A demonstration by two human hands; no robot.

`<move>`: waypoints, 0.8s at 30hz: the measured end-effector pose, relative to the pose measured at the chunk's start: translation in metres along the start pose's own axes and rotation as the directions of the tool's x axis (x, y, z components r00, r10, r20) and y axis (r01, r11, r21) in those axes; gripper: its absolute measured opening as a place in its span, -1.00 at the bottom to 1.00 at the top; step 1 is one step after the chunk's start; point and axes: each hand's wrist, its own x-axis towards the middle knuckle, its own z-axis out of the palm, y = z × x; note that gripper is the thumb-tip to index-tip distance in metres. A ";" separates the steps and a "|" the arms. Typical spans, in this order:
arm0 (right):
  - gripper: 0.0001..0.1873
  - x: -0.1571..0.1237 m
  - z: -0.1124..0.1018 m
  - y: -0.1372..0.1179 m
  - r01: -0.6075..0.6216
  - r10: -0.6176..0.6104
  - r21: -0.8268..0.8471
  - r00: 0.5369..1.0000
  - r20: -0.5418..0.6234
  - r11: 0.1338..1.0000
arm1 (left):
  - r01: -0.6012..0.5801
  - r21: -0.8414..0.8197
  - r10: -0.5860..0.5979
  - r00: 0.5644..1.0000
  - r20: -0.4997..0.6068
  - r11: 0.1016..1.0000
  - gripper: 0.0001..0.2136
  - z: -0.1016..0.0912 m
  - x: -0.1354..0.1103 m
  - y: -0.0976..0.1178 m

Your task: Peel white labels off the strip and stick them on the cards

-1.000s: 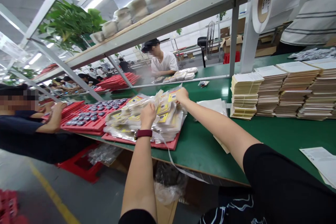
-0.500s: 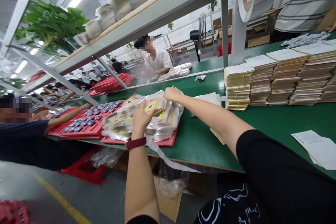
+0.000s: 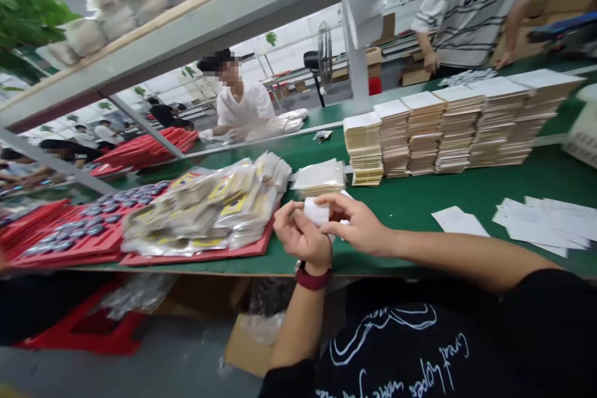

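In front of my body, just over the table's front edge, a white paper strip [image 3: 317, 212] is bent between my hands. My left hand [image 3: 301, 235], with a dark red band at the wrist, has its fingers curled around the strip from the left. From the right, my right hand [image 3: 355, 222] pinches the strip's edge with thumb and fingers. Left of the hands, a heap of clear bags with yellow-marked cards [image 3: 224, 205] lies on a red tray [image 3: 196, 257]. Right behind the hands stands a low stack of pale sheets or bags [image 3: 319, 175].
Tall stacks of cards [image 3: 420, 134] line the back right of the green table [image 3: 401, 211]. Loose white cards [image 3: 545, 224] lie at right. Red trays with dark round pieces [image 3: 79, 230] are at left. A shelf [image 3: 196, 25] crosses overhead. Co-workers stand beyond the table.
Both hands have left the heap of bags and moved right, coming together on the white strip, which earlier hung down from near the left wrist. The view has turned right.
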 end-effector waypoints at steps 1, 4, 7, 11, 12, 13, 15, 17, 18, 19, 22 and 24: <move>-0.72 -0.015 -0.015 -0.005 0.015 -0.017 -0.027 0.997 -0.071 1.000 | -0.017 -0.074 0.020 0.998 0.052 0.997 -0.84 0.007 -0.013 0.014; -0.84 -0.050 -0.066 -0.023 0.026 -0.043 -0.079 0.971 -0.234 0.997 | -0.049 -0.240 0.148 0.897 0.416 0.970 -0.82 0.028 -0.032 0.051; -0.85 -0.082 -0.120 -0.043 0.005 -0.041 -0.118 0.950 -0.310 0.993 | -0.158 -0.322 0.353 0.564 0.746 0.933 -0.66 0.054 -0.039 0.077; -0.83 -0.121 -0.179 -0.066 0.032 -0.091 -0.150 0.909 -0.406 0.988 | -0.186 -0.424 0.463 0.379 0.801 0.886 -0.63 0.103 -0.057 0.111; -0.80 -0.128 -0.192 -0.072 0.055 -0.126 -0.169 0.886 -0.447 0.984 | -0.165 -0.437 0.465 0.387 0.796 0.884 -0.67 0.116 -0.062 0.123; -0.76 -0.134 -0.203 -0.078 0.088 -0.177 -0.201 0.858 -0.482 0.976 | -0.147 -0.442 0.462 0.398 0.793 0.885 -0.72 0.129 -0.068 0.137; -0.68 -0.143 -0.225 -0.092 0.167 -0.306 -0.297 0.795 -0.524 0.940 | -0.130 -0.438 0.449 0.420 0.789 0.890 -0.88 0.154 -0.075 0.169; -0.61 -0.150 -0.244 -0.108 0.243 -0.443 -0.407 0.727 -0.525 0.880 | -0.098 -0.463 0.453 0.457 0.765 0.881 -0.97 0.175 -0.080 0.200; -0.59 -0.154 -0.252 -0.116 0.266 -0.500 -0.460 0.693 -0.519 0.847 | -0.079 -0.490 0.464 0.481 0.744 0.868 -0.91 0.184 -0.081 0.213; -0.58 -0.158 -0.258 -0.123 0.275 -0.540 -0.505 0.667 -0.513 0.818 | -0.067 -0.519 0.478 0.501 0.721 0.852 -0.86 0.191 -0.082 0.225; -0.60 -0.175 -0.264 -0.131 0.276 -0.577 -0.551 0.643 -0.504 0.788 | -0.082 -0.591 0.551 0.483 0.681 0.802 -0.68 0.198 -0.088 0.240; -0.64 -0.188 -0.259 -0.122 0.260 -0.524 -0.496 0.674 -0.520 0.828 | -0.084 -0.610 0.586 0.408 0.700 0.788 -0.60 0.190 -0.095 0.232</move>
